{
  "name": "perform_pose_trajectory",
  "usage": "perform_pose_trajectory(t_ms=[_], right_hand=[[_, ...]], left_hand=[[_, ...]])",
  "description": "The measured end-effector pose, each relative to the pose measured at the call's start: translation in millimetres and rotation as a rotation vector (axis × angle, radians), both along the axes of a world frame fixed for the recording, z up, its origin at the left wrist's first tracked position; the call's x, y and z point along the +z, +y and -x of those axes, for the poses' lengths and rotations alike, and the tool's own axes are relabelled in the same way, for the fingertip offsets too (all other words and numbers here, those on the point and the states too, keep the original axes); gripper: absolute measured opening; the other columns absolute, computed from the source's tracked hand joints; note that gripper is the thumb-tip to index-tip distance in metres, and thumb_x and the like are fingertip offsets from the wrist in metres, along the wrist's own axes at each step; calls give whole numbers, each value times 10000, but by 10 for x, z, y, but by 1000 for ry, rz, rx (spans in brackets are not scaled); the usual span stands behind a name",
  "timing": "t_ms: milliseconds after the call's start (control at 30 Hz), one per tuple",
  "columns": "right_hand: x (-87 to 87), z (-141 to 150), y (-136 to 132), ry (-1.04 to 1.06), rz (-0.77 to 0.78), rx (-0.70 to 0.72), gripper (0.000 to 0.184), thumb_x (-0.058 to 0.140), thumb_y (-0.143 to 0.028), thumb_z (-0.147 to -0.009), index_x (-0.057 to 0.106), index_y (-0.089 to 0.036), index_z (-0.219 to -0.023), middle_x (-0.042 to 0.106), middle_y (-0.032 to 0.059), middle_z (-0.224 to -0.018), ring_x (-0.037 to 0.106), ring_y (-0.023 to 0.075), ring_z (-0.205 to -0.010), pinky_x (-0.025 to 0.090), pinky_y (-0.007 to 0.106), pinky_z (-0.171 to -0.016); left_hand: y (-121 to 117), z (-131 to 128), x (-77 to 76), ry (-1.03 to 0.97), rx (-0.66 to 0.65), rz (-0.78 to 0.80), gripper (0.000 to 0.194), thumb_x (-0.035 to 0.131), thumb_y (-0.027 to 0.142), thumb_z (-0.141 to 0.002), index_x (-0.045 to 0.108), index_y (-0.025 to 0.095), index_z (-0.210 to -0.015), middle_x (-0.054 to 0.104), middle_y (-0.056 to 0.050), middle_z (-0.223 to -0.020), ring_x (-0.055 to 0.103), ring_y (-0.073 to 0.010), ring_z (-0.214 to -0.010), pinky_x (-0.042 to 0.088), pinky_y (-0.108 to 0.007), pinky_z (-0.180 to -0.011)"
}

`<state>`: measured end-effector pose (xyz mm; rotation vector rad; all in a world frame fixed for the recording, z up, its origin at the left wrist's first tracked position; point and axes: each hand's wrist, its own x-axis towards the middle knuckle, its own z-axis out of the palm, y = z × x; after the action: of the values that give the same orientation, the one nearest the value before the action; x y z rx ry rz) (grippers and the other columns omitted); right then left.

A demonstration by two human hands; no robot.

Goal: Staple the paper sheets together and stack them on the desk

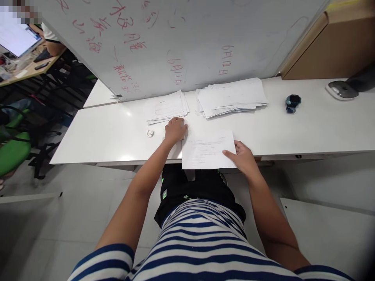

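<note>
A printed sheet of paper (208,154) lies over the front edge of the desk, its lower part sticking out past it. My right hand (242,155) pinches the sheet's right side, thumb on top and fingers beneath. Close to the sheet's upper left corner, my left hand (175,130) rests with curled fingers; what is under them, if anything, is hidden. Just beyond that hand lies a thin stack of printed papers (166,106). A thicker, uneven pile of papers (233,93) sits to its right. Left of my left hand is a small white round thing (150,133).
A whiteboard (199,43) with red writing stands along the back of the white desk (96,128). To the right are a dark watch-like device (292,103), a computer mouse (342,90) and a cardboard box (331,47). Another person's arm (54,47) shows by a monitor (17,33).
</note>
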<state>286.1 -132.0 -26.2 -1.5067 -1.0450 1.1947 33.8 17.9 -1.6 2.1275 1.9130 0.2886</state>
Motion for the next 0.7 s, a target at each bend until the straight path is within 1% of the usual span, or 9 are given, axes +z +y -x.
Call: perform_pose_trajectory(t_ms=[200, 300, 367, 467, 533, 600, 633, 700], right_hand=[[-37, -6, 11, -4, -6, -9, 486, 732, -351, -683, 570, -198, -1115, 657, 108, -1176, 620, 268, -1074, 479, 443, -930], [-39, -6, 26, 8, -7, -4, 473, 733, -339, -674, 571, -192, -1094, 662, 114, -1164, 628, 267, -1056, 480, 436, -925], [-42, -4, 37, 11, -8, -2, 469, 733, -336, -668, 572, -191, -1084, 662, 116, -1160, 629, 269, -1052, 482, 435, -919], [-40, 6, 48, 3, -15, -4, 465, 727, -336, -664, 568, -186, -1074, 659, 121, -1163, 623, 269, -1063, 476, 437, -922], [-24, 16, 43, -18, -21, -5, 461, 717, -338, -669, 564, -186, -1077, 654, 120, -1172, 614, 267, -1077, 469, 436, -930], [8, 23, 16, -61, -21, 6, 450, 700, -353, -686, 563, -194, -1084, 649, 114, -1179, 609, 266, -1083, 468, 435, -928], [26, 24, -8, -88, -20, 9, 438, 684, -367, -702, 564, -199, -1089, 647, 109, -1181, 608, 266, -1081, 470, 436, -923], [57, 11, -76, -146, -22, -12, 415, 638, -402, -748, 562, -213, -1109, 645, 103, -1178, 609, 269, -1072, 473, 444, -914]], left_hand=[[27, 50, 13, -150, 26, 25, 286, 447, 423, -874, 608, 277, -1060, 540, -56, -1276, 480, -279, -1182, 368, -466, -984], [30, 73, 46, -224, 51, 27, 292, 472, 435, -862, 627, 258, -1036, 578, -64, -1238, 515, -277, -1136, 387, -458, -965], [18, 107, 108, -322, 42, 53, 325, 468, 464, -860, 629, 246, -1038, 612, -59, -1192, 538, -264, -1103, 403, -433, -951], [-59, 197, 256, -546, -51, 94, 400, 405, 509, -884, 615, 216, -1056, 646, -48, -1135, 577, -220, -1046, 438, -363, -920], [-165, 279, 342, -623, -86, 22, 439, 344, 518, -911, 594, 206, -1094, 641, -52, -1153, 583, -203, -1047, 444, -341, -915], [-311, 368, 365, -569, -86, -115, 449, 311, 515, -930, 572, 223, -1149, 617, -54, -1208, 551, -209, -1114, 421, -353, -951], [-392, 412, 345, -502, -94, -168, 445, 324, 516, -929, 568, 231, -1169, 604, -56, -1233, 525, -221, -1157, 400, -368, -980], [-548, 490, 249, -365, -120, -206, 447, 405, 526, -901, 572, 224, -1186, 594, -74, -1251, 488, -251, -1204, 360, -400, -1023]])
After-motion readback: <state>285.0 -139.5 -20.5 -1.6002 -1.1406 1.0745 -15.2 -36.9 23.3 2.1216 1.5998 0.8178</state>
